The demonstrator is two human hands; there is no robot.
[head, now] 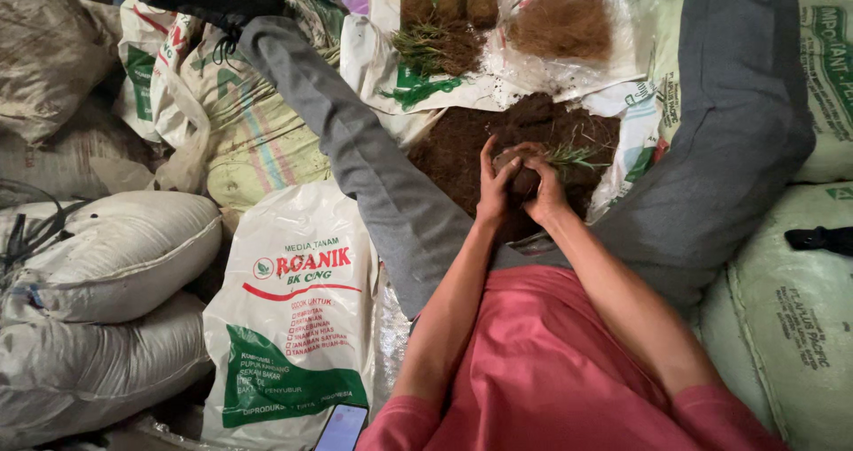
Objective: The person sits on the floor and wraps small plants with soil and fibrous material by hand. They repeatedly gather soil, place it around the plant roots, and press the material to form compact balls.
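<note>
- Soil ball (522,174) with a green seedling (573,157): at centre, over the dark soil heap (462,153); likely soft, crumbly, best cupped beneath.
- Left hand (493,184) and right hand (546,189): both clasp the ball.
- Finished balls (449,5) at 12 o'clock; brown fibre pile (562,23) at 1 o'clock.
- White sack (293,318), red and green print, at 8 o'clock.
</note>
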